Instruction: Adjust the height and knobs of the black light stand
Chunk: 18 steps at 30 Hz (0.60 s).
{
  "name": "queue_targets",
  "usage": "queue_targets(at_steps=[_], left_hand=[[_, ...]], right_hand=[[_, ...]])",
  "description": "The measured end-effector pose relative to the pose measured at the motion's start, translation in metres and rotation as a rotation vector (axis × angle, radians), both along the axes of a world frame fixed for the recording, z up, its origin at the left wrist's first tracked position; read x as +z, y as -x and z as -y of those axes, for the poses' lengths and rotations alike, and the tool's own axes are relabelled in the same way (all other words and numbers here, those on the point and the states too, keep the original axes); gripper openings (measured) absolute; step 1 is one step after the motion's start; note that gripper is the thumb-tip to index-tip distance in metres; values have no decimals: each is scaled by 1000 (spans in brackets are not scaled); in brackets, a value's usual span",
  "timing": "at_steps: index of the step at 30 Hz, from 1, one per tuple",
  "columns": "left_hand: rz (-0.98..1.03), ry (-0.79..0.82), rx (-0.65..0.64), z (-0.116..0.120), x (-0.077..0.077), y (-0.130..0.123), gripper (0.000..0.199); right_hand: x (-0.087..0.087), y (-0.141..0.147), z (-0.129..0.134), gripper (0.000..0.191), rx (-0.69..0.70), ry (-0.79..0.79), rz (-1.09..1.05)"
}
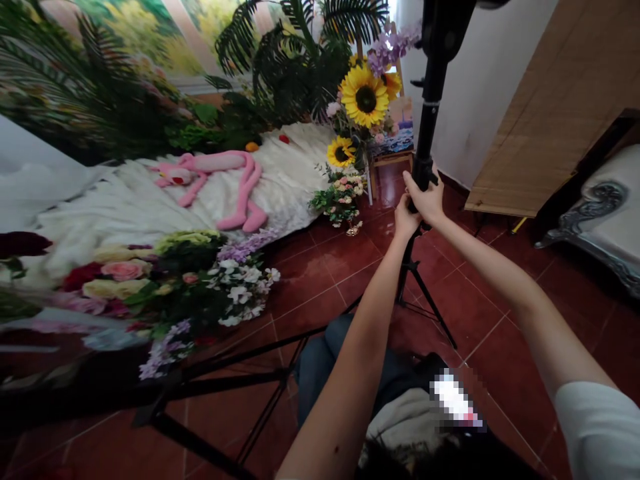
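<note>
A black tripod light stand (430, 127) rises at the right of centre, its legs spread on the floor. My left hand (405, 216) is wrapped round its pole, near a joint. Just above and to the right, my right hand (428, 200) is closed on the same pole at a clamp collar, its thumb pointing up along it. The two hands touch or nearly touch. Part of the fingers of each hand is hidden behind the pole. At the top edge, the head of the stand runs out of view.
A pink plush toy (240, 180) lies on a white furry cover (295, 160). Sunflowers (365, 99) and artificial flowers (120, 277) stand around it. Another black tripod (170, 400) is at lower left. A brown panel (530, 107) and an ornate seat (610, 200) are at right.
</note>
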State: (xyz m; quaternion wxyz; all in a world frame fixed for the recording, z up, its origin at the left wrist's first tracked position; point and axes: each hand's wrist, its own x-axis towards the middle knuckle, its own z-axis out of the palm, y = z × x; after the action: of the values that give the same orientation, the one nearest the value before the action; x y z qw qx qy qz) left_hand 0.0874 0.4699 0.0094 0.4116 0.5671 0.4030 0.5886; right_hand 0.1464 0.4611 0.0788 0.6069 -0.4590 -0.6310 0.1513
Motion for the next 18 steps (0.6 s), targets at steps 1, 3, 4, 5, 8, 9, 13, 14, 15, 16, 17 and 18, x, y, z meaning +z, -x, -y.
queue_targets(at_steps=[1,3,4,5,8,9,13,14,15,16,17,18], left_hand=[[4,2,6,0,0,0,42],[-1,10,15,1,0,0,44],[-11,14,17,1,0,0,45],[-22,17,19,2,0,0,47],[-38,25,11,2,0,-1,52],[-39,28,10,2,-1,-1,52],[-44,29,19,-2,-6,-2,41],[-49,32,17,-3,-7,-2,36],[-52,36,11,-3,-7,-2,30],[-52,37,2,-3,-7,-2,25],[-49,35,-10,-2,-7,-2,20],[-45,28,-21,-1,-7,-2,17]], right_hand=[[-8,1,2,48,-45,3,-11],[-19,0,3,48,-97,9,-28],[-23,-1,2,47,-88,16,-32],[-27,-2,1,46,-68,26,-43],[-34,-6,-8,43,2,81,-97],[-35,-6,-10,43,15,95,-108],[-41,-6,-13,45,-23,81,-62],[-42,-6,-11,46,-44,73,-21],[-43,-8,-6,47,-64,64,30],[-45,-11,2,50,-83,54,87],[-46,-14,12,53,-103,37,141],[-48,-18,24,55,-124,18,184]])
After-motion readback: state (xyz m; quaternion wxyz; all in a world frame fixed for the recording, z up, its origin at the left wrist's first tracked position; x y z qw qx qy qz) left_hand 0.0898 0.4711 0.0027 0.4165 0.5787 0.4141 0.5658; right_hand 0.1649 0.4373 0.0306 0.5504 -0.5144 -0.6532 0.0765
